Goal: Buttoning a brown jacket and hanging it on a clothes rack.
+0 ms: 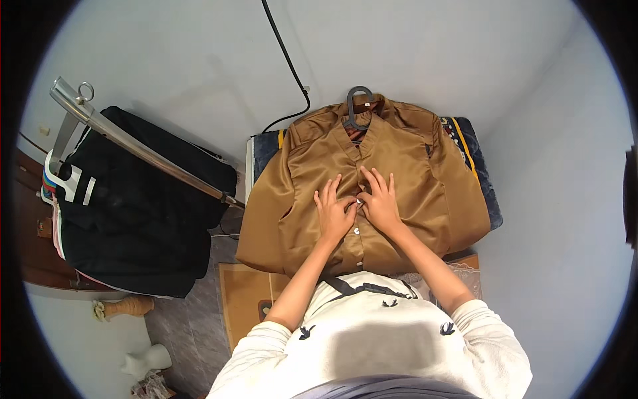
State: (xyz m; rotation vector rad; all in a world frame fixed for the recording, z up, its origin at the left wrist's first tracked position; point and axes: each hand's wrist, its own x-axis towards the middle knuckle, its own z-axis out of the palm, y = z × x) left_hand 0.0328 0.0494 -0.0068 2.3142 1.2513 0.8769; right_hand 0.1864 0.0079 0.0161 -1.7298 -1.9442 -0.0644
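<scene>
A shiny brown satin shirt [415,179] lies front side up, with a dark grey hanger [359,114] showing at its collar. My left hand [335,214] and my right hand [381,207] meet on the front placket at mid-chest. Thumbs and forefingers of both pinch the cloth around a small white button [359,201], partly covered by the fingertips. The other fingers of each hand rest spread on the satin. Below them on the placket sits another white button [357,231]. Whether the pinched button is through its hole cannot be made out.
The shirt lies over a dark blue patterned blanket [488,193] against the wall. To the left, a metal rack rail [153,149] holds black garments [146,219] on white hangers [70,183]. A black cable [286,53] runs down the wall. A tan vase [129,306] lies at the lower left.
</scene>
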